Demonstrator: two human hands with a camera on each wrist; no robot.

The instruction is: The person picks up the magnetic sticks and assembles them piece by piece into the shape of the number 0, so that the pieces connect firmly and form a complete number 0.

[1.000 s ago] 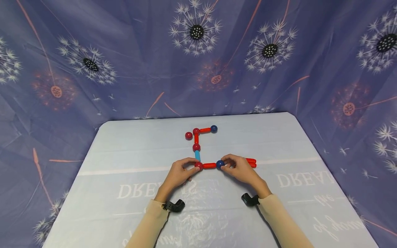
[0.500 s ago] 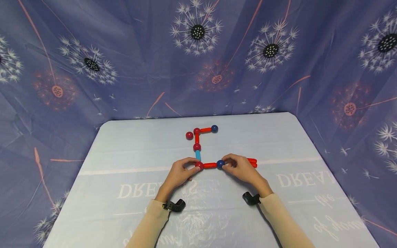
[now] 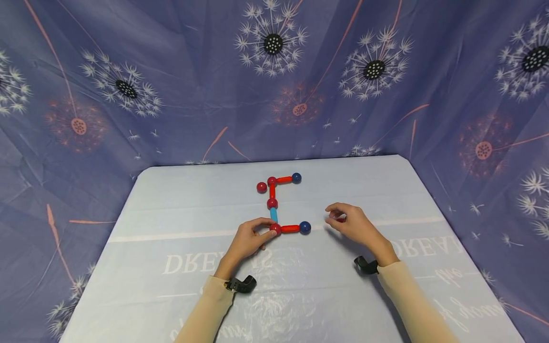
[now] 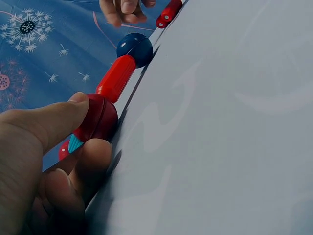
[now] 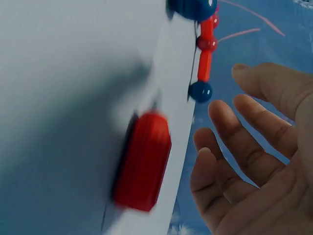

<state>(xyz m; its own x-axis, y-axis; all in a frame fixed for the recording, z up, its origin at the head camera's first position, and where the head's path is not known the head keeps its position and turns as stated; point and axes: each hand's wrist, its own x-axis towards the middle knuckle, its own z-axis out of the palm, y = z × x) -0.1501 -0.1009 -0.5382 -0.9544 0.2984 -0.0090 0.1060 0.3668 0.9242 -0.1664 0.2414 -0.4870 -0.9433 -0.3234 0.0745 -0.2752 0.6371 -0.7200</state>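
Observation:
In the head view my left hand [image 3: 250, 237] pinches a red ball [image 3: 276, 230] between thumb and finger, at the near corner of a chain of balls and rods. From that ball a red rod [image 3: 290, 228] runs right to a blue ball [image 3: 305, 227], and a light blue rod [image 3: 274, 216] leads away to another red ball [image 3: 272, 203]. My right hand [image 3: 356, 226] hovers to the right of the blue ball, fingers apart and holding nothing. Beneath it lie loose red rods [image 4: 168, 13], mostly hidden by the hand in the head view; one red rod [image 5: 144, 164] shows large in the right wrist view.
Farther back, the chain continues through a red rod [image 3: 272, 191] and a red ball [image 3: 272, 181] to a far blue ball [image 3: 296, 178]. Beside it sits a separate red ball [image 3: 261, 187]. A patterned curtain [image 3: 193, 95] stands behind the white-covered table [image 3: 171, 295].
My right hand has let go of the near blue ball and moved right, over the loose red rods. The left hand keeps its pinch on the red ball.

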